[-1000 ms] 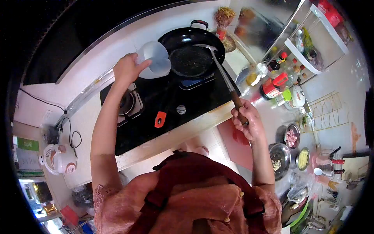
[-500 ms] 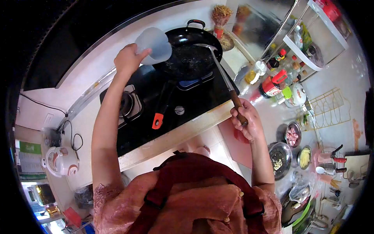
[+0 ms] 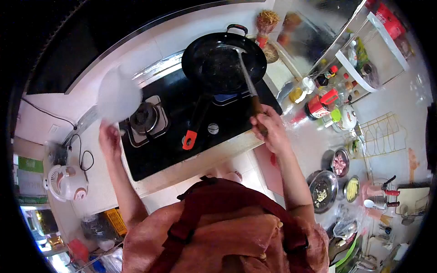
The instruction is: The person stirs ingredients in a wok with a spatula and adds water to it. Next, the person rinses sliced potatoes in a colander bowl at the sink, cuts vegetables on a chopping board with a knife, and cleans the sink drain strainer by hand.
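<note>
My left hand (image 3: 110, 140) grips a translucent white plastic bowl (image 3: 119, 93), smeared by motion, up and left of the left burner (image 3: 145, 118). My right hand (image 3: 269, 128) is wrapped round the wooden handle of a metal spatula (image 3: 248, 79), whose blade rests inside the black wok (image 3: 205, 61). The wok sits on the right burner, its long handle with an orange end (image 3: 189, 140) pointing toward me. Dark, shiny metal shows inside the wok; whether there is liquid in it I cannot tell.
A black glass stove (image 3: 177, 150) lies before me. To the right stand a red-capped sauce bottle (image 3: 318, 103), an oil jug (image 3: 298, 93), a bowl of raw meat (image 3: 339, 163), and a plate of chopped garlic (image 3: 324, 184). A straw brush (image 3: 266, 22) is behind the wok. A white appliance (image 3: 67, 183) stands left.
My left hand has swung the plastic bowl away from the wok, left and toward me. My right hand has drawn slightly left, with the spatula blade still in the wok.
</note>
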### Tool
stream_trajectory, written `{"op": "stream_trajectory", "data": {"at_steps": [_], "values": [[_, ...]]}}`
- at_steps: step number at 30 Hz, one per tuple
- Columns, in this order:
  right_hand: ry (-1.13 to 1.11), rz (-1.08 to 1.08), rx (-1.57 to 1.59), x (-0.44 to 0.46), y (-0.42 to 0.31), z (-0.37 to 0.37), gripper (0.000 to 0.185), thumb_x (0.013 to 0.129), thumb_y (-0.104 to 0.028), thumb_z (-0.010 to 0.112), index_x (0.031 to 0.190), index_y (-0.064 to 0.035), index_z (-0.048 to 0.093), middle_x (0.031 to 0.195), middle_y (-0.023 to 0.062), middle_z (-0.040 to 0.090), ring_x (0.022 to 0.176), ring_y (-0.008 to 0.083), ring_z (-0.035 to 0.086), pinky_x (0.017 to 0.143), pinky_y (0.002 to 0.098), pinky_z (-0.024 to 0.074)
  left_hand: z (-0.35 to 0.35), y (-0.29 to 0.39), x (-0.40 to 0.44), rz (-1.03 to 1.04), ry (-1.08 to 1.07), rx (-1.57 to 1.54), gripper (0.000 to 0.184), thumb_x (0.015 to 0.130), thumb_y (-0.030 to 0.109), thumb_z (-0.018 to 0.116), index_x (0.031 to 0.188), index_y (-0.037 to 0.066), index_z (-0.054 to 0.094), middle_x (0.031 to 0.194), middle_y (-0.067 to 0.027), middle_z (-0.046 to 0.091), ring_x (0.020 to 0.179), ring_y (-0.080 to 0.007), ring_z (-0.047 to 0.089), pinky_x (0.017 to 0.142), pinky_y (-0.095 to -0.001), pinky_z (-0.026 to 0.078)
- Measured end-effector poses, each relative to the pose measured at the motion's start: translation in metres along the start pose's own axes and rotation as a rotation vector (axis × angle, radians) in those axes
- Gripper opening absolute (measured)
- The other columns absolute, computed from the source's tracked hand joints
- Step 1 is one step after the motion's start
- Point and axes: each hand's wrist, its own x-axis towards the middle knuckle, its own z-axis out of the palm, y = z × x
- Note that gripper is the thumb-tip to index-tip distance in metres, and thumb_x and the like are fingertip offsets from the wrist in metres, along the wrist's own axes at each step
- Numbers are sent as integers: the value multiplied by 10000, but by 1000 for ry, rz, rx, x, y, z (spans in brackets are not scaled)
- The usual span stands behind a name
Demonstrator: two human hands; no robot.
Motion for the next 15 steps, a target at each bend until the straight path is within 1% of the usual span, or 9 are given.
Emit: {"op": "stream_trajectory", "data": {"at_steps": [2, 3, 5, 6, 7, 8, 11, 13, 15], "values": [[-31, -16, 9, 17, 15, 11, 372, 857, -194, 549, 1160, -38, 400, 801, 57, 551, 554, 98, 479, 430, 200, 336, -52, -2, -7, 60, 186, 15, 231, 862, 362, 578, 792, 150, 516, 591, 65, 448, 490, -43, 415, 400, -184, 285], [-42, -27, 15, 25, 23, 18, 369, 860, -198, 549, 1159, -39, 402, 806, 58, 555, 554, 97, 481, 430, 203, 341, -83, -8, -7, 109, 266, 26, 269, 863, 338, 583, 689, 174, 461, 563, 66, 336, 490, -50, 347, 430, -210, 270], [21, -14, -87, 39, 37, 33, 374, 865, -208, 553, 1168, -42, 408, 817, 62, 561, 549, 90, 477, 420, 212, 351, -147, -18, -8, 170, 313, 264, 375, 888, 330, 527, 607, 184, 327, 523, 76, 346, 450, -29, 301, 396, -208, 216], [20, 25, -120, 45, 42, 41, 387, 844, -176, 565, 1176, -41, 419, 835, 81, 559, 567, 95, 474, 418, 197, 341, -196, -34, 2, 198, 346, 483, 293, 899, 313, 487, 684, 118, 522, 535, 52, 347, 449, -56, 298, 400, -216, 225], [28, -17, -169, 56, 59, 43, 414, 846, -200, 570, 1198, -50, 413, 823, 81, 568, 565, 88, 472, 409, 203, 353, -231, -48, 11, 169, 422, 602, 211, 892, 282, 472, 957, 92, 537, 574, 18, 396, 453, -84, 308, 401, -239, 248], [-14, -43, -266, 61, 65, 48, 416, 852, -238, 582, 1196, -61, 431, 818, 74, 584, 571, 89, 483, 417, 216, 371, -266, -62, 21, 132, 497, 718, 403, 886, 250, 457, 1231, 66, 552, 614, -16, 445, 457, -111, 318, 401, -263, 270], [82, -50, -293, 52, 70, 70, 412, 895, -426, 485, 1041, -45, 539, 778, 56, 607, 583, 153, 555, 553, 292, 464, -252, -70, -5, 138, 632, 803, 310, 884, 232, 495, 1080, 32, 626, 583, -39, 445, 458, -130, 345, 402, -313, 280], [109, -27, -436, 41, 63, 65, 441, 909, -451, 455, 1051, -45, 551, 765, 56, 617, 595, 134, 552, 561, 272, 467, -251, -73, -3, -172, 745, 766, 497, 869, 497, 481, 1014, 43, 620, 703, -72, 498, 540, -191, 437, 498, -329, 400], [173, -60, -524, 33, 70, 60, 463, 920, -469, 427, 1041, -43, 564, 744, 55, 620, 599, 129, 552, 572, 269, 467, -290, -105, 17, 30, 610, 839, 371, 852, 382, 570, 879, 13, 596, 710, -83, 497, 589, -188, 467, 540, -321, 427]]}}
